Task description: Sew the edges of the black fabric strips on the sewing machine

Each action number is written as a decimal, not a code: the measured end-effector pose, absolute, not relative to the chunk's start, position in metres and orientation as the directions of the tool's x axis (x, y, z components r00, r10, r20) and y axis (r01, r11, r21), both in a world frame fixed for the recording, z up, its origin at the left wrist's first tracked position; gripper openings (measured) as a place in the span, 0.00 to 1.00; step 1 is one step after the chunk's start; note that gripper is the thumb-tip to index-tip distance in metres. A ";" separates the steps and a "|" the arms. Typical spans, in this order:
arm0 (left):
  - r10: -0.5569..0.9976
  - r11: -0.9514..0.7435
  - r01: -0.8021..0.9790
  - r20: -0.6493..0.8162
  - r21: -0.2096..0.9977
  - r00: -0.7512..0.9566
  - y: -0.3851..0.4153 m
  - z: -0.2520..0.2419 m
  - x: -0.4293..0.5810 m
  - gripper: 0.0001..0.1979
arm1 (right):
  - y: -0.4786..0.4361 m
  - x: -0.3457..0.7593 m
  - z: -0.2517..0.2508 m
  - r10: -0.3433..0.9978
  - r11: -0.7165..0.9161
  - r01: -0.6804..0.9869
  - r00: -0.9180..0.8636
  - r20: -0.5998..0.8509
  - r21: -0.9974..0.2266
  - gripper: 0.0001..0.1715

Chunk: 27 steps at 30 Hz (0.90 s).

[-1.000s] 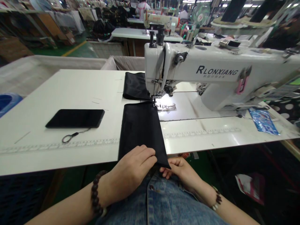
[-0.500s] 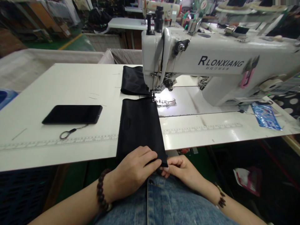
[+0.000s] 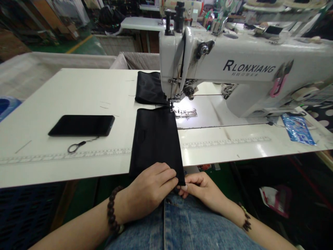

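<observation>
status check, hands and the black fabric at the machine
Left hand and right hand pinching black fabric near edge. Far end under needle. Phone left, clear of it.

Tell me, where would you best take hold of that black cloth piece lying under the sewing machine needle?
Probably at its near end, coming from the table's front edge. The black cloth piece lies flat, its far end under the sewing machine, while the near end overhangs the table. There the left hand rests on top and the right hand pinches the corner.
</observation>
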<state>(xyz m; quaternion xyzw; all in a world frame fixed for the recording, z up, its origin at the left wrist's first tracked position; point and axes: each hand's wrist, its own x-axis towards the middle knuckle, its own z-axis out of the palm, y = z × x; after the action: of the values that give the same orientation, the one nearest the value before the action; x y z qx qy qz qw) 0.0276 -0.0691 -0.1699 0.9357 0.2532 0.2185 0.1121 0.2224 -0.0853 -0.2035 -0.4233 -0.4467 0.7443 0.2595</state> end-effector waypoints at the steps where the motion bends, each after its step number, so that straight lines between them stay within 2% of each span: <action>1: 0.515 -0.852 0.422 0.352 0.311 0.781 -0.069 -0.170 0.028 0.12 | -0.085 0.222 -0.204 0.763 -0.464 -0.006 -0.510 -0.397 -0.886 0.15; 5: 0.475 -0.878 0.400 0.371 0.264 0.798 -0.069 -0.171 0.028 0.09 | -0.085 0.221 -0.203 0.783 -0.372 0.033 -0.526 -0.332 -0.928 0.16; 6: 0.469 -0.881 0.394 0.384 0.262 0.795 -0.069 -0.171 0.028 0.08 | -0.085 0.222 -0.202 0.809 -0.283 0.071 -0.518 -0.278 -0.956 0.16; 8: 0.469 -0.882 0.389 0.417 0.265 0.778 -0.069 -0.170 0.028 0.08 | -0.086 0.226 -0.200 0.880 0.012 0.183 -0.468 -0.077 -0.983 0.14; 9: 0.472 -0.881 0.390 0.436 0.268 0.766 -0.069 -0.170 0.028 0.07 | -0.086 0.228 -0.198 0.897 0.193 0.252 -0.438 0.066 -0.948 0.11; 11: 0.471 -0.882 0.391 0.469 0.264 0.747 -0.069 -0.170 0.028 0.06 | -0.085 0.233 -0.196 0.843 0.500 0.377 -0.416 0.340 -0.780 0.07; 13: 0.462 -0.887 0.386 0.488 0.254 0.740 -0.069 -0.169 0.027 0.06 | -0.084 0.236 -0.192 0.723 0.688 0.442 -0.485 0.492 -0.576 0.09; 16: 0.455 -0.890 0.381 0.495 0.250 0.740 -0.069 -0.167 0.026 0.05 | -0.080 0.235 -0.183 0.557 0.831 0.431 -0.626 0.546 -0.353 0.09; 19: 0.450 -0.892 0.388 0.524 0.231 0.723 -0.069 -0.164 0.024 0.06 | -0.074 0.231 -0.170 0.452 0.890 0.391 -0.693 0.562 -0.234 0.09; 23: 0.415 -0.905 0.386 0.569 0.179 0.710 -0.070 -0.161 0.022 0.12 | -0.069 0.229 -0.155 0.376 0.925 0.340 -0.763 0.526 -0.168 0.16; 27: 0.386 -0.917 0.369 0.577 0.153 0.720 -0.069 -0.163 0.022 0.14 | -0.065 0.228 -0.154 0.369 0.929 0.332 -0.785 0.498 -0.166 0.17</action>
<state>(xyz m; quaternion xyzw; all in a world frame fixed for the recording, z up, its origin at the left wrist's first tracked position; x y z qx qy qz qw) 0.0217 -0.0688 -0.1633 0.9273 0.2035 0.3140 0.0139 0.2282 -0.0653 -0.1535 -0.1856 -0.9440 0.0349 0.2706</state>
